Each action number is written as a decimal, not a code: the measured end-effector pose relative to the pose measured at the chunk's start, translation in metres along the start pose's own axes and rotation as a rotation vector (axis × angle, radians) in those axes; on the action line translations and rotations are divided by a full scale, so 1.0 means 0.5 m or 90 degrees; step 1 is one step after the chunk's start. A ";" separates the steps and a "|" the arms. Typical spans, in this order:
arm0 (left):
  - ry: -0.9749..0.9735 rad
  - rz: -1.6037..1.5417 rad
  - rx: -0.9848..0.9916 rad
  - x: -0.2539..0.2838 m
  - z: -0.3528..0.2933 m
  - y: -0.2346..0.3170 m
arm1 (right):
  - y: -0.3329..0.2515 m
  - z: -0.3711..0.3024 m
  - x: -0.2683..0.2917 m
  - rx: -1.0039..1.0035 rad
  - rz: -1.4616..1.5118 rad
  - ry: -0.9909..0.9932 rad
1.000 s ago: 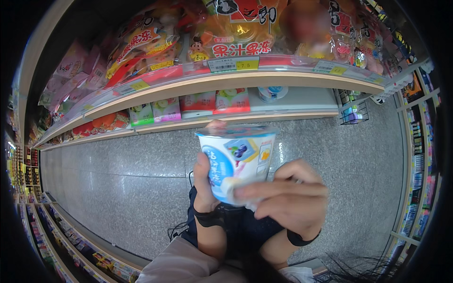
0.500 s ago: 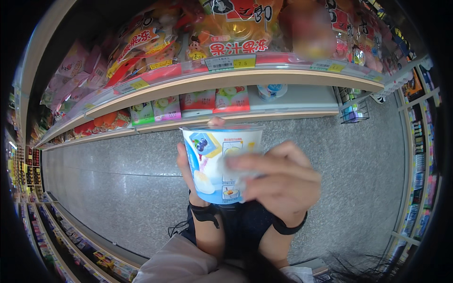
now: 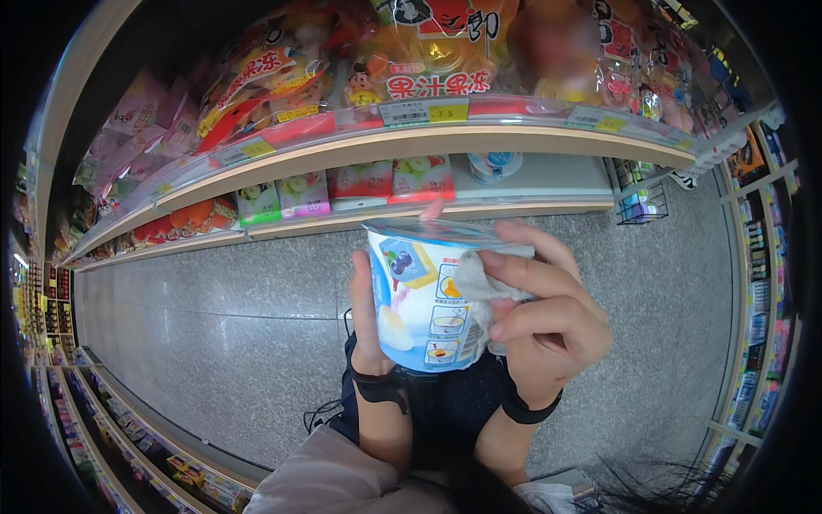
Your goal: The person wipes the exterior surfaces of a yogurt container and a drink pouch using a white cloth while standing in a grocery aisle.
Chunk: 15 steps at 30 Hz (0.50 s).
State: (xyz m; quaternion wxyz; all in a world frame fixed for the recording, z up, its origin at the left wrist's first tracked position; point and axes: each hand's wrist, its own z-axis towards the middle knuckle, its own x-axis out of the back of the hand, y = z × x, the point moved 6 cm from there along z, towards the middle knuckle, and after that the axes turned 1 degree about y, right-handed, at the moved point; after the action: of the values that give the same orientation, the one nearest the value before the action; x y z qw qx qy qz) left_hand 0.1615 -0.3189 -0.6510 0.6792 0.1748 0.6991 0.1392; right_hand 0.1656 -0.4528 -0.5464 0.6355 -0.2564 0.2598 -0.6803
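A white and blue tub with a clear lid is held up over the floor, slightly tilted. My left hand grips it from the left, thumb along the side and a fingertip showing past the far rim. Between the fingers of my right hand is a crumpled whitish cloth, pressed to the tub's right side. Part of the cloth hangs down beside the printed pictures and the barcode. A black band circles each wrist.
Ahead, a shelf carries bags of jelly. Beneath it, a lower shelf holds coloured packs and a similar small tub. A wire basket stands at its right end. More stocked shelving lines both sides.
The tub has shifted right and turned a little, showing more of its barcode side. My right hand and the cloth have moved right and up toward the rim.
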 end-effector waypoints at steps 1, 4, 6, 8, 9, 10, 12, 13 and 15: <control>-0.042 -0.061 0.023 -0.008 0.001 0.002 | -0.003 0.002 -0.002 -0.014 -0.009 -0.013; 0.080 0.223 0.024 -0.020 -0.007 0.012 | -0.002 0.000 -0.008 -0.012 -0.047 -0.023; 0.076 0.187 0.020 -0.012 -0.005 0.006 | -0.002 -0.004 -0.014 0.004 -0.075 -0.022; 0.094 0.095 -0.004 -0.009 0.004 0.002 | -0.004 -0.006 -0.022 0.013 -0.096 -0.052; 0.093 0.094 -0.003 -0.012 0.002 0.000 | -0.006 -0.005 -0.025 0.013 -0.097 -0.051; 0.059 0.101 -0.025 -0.023 -0.004 0.006 | -0.009 -0.003 -0.029 -0.003 -0.113 -0.044; 0.026 0.108 -0.049 -0.034 -0.011 0.014 | -0.013 -0.002 -0.032 -0.017 -0.126 -0.038; 0.024 0.149 -0.062 -0.036 -0.013 0.018 | -0.011 -0.004 -0.033 -0.047 -0.123 -0.040; 0.023 0.191 -0.078 -0.040 -0.017 0.024 | -0.013 -0.003 -0.030 -0.076 -0.118 -0.044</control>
State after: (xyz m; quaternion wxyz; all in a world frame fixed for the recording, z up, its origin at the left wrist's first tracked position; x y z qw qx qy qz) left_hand 0.1542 -0.3165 -0.6275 0.6478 0.2327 0.6673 0.2844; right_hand 0.1609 -0.4377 -0.5432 0.5623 -0.3399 0.2531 -0.7101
